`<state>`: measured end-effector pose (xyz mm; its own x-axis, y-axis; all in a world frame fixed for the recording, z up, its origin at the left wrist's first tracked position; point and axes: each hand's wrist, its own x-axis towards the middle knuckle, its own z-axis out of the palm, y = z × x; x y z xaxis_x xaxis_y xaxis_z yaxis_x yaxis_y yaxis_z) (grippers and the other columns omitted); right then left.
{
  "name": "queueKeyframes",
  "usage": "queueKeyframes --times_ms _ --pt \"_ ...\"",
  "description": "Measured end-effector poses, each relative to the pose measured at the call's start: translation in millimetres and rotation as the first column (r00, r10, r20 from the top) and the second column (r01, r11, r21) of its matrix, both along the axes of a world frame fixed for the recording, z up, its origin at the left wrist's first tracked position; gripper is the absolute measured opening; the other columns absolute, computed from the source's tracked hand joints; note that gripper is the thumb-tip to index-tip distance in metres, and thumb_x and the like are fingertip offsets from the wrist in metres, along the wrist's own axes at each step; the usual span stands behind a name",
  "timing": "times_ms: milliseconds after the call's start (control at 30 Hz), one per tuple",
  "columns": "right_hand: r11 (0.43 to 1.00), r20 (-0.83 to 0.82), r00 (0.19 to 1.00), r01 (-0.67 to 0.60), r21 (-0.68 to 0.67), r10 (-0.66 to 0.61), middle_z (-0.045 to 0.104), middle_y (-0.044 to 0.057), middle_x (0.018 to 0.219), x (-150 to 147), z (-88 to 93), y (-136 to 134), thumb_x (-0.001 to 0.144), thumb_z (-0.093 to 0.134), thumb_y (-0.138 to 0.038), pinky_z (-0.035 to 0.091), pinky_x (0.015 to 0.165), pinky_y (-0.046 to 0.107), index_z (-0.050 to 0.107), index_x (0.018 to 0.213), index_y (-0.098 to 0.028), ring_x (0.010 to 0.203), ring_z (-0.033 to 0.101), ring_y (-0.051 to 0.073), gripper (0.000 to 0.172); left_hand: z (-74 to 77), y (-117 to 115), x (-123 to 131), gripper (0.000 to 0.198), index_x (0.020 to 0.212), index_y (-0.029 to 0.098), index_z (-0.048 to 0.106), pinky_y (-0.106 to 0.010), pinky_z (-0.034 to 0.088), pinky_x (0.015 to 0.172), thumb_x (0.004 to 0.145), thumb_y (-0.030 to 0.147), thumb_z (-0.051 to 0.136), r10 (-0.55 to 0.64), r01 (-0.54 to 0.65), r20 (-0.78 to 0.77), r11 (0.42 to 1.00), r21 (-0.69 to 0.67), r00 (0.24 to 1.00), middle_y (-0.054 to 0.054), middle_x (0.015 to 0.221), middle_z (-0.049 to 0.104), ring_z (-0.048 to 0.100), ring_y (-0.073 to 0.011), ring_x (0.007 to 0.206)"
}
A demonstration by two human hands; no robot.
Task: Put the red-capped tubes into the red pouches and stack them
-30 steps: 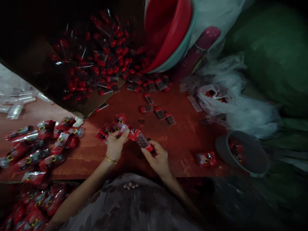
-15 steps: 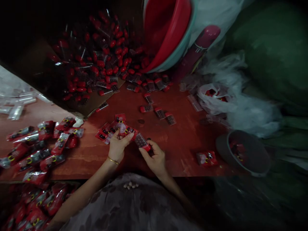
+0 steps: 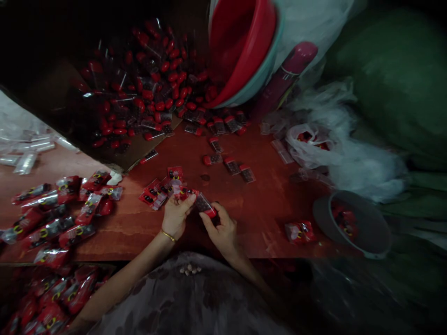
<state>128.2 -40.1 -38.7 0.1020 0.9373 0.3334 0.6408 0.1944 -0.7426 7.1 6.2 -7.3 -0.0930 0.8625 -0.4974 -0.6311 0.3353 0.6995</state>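
Pinching a small clear sachet [image 3: 203, 204] by its red end, the right hand [image 3: 221, 230] has thumb and fingers closed on it, while the left hand [image 3: 177, 217] grips a red packet [image 3: 185, 191] between thumb and curled fingers, the two meeting just above the near part of the red table [image 3: 265, 204]; whether the sachet is inside the packet's mouth I cannot tell. Both look light, thin and slippery, the packet soft and crinkly, so a hold on a sealed end or edge seems safer than a squeeze in the middle. Beyond lie loose sachets [image 3: 230, 165], left a heap of packets [image 3: 52, 218], right a grey bowl [image 3: 370, 232].
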Motion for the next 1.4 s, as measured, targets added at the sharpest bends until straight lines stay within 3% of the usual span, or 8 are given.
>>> queueKeyframes --times_ms 167,333,433,667,800,933,1200,1400 --pt "0.999 -0.021 0.999 -0.035 -0.029 0.034 0.07 0.006 0.085 -1 -4.2 -1 0.081 0.056 -0.032 0.053 0.066 0.025 0.058 0.106 -0.019 0.071 0.067 0.017 0.028 -3.1 1 0 0.041 0.067 0.016 0.055 -0.018 0.033 0.045 0.04 0.028 0.084 0.013 -0.012 -0.03 1.0 0.015 0.999 0.013 0.04 0.043 0.039 -0.0023 0.037" --pt "0.986 -0.126 0.99 -0.08 -0.144 0.062 0.068 0.003 0.078 -4 1.7 1 0.082 0.053 -0.034 0.051 0.059 0.022 0.058 0.102 -0.018 0.065 0.064 0.014 0.026 -7.0 -3 5 0.039 0.071 0.013 0.063 -0.021 0.043 0.059 0.043 0.034 0.083 -0.091 0.092 -0.05 0.996 0.02 0.995 0.002 0.062 0.065 0.055 -0.0075 0.054" --pt "0.967 -0.261 0.965 -0.077 -0.243 0.011 0.065 0.001 0.071 -7 9.0 7 0.082 0.053 -0.037 0.047 0.048 0.02 0.058 0.095 -0.017 0.056 0.06 0.012 0.024 -7.9 -5 8 0.036 0.071 0.013 0.065 -0.023 0.045 0.064 0.047 0.035 0.081 -0.121 0.122 -0.037 0.992 0.026 0.992 0.0 0.067 0.067 0.058 -0.01 0.06" --pt "0.927 -0.542 0.837 -0.258 -0.271 0.074 0.066 0.0 0.076 -3 24.3 21 0.08 0.054 -0.033 0.047 0.045 0.019 0.054 0.104 -0.018 0.043 0.055 0.007 0.028 6.5 8 -1 0.035 0.072 0.014 0.066 -0.017 0.04 0.049 0.048 0.033 0.082 -0.094 0.094 -0.01 0.996 -0.01 0.996 -0.002 0.071 0.069 0.058 -0.0081 0.057" --pt "0.956 -0.514 0.858 -0.145 -0.254 -0.007 0.064 -0.002 0.068 -2 21.5 24 0.077 0.059 -0.032 0.047 0.044 0.018 0.056 0.094 -0.019 0.045 0.055 0.008 0.022 9.7 5 -3 0.032 0.071 0.014 0.068 -0.019 0.046 0.056 0.051 0.034 0.081 -0.216 0.215 0.011 0.976 0.037 0.976 -0.002 0.067 0.067 0.059 -0.0088 0.059" --pt "0.963 -0.417 0.907 -0.155 -0.219 0.051 0.062 -0.004 0.067 -2 18.0 27 0.077 0.06 -0.031 0.049 0.051 0.019 0.056 0.108 -0.021 0.053 0.058 0.01 0.032 4.7 0 -6 0.029 0.074 0.015 0.07 -0.023 0.049 0.064 0.054 0.034 0.079 -0.311 0.31 -0.004 0.948 0.07 0.95 -0.003 0.067 0.068 0.06 -0.01 0.061" --pt "0.969 -0.238 0.966 -0.149 -0.198 0.1 0.065 -0.001 0.069 -5 13.2 20 0.081 0.056 -0.033 0.049 0.055 0.021 0.064 0.103 -0.022 0.057 0.059 0.012 0.027 -0.7 -7 -10 0.032 0.067 0.013 0.069 -0.024 0.049 0.061 0.051 0.039 0.079 -0.352 0.355 -0.055 0.933 0.058 0.935 -0.001 0.059 0.064 0.058 -0.0103 0.055" --pt "0.881 -0.457 0.871 -0.349 -0.319 0.179 0.058 -0.004 0.06 -9 15.9 28 0.082 0.051 -0.036 0.044 0.041 0.017 0.06 0.098 -0.018 0.04 0.052 0.007 0.026 -5.3 -18 -15 0.042 0.067 0.014 0.067 -0.026 0.049 0.061 0.056 0.054 0.072 -0.312 0.312 0.014 0.95 0.0 0.95 -0.003 0.061 0.065 0.06 -0.0128 0.057"
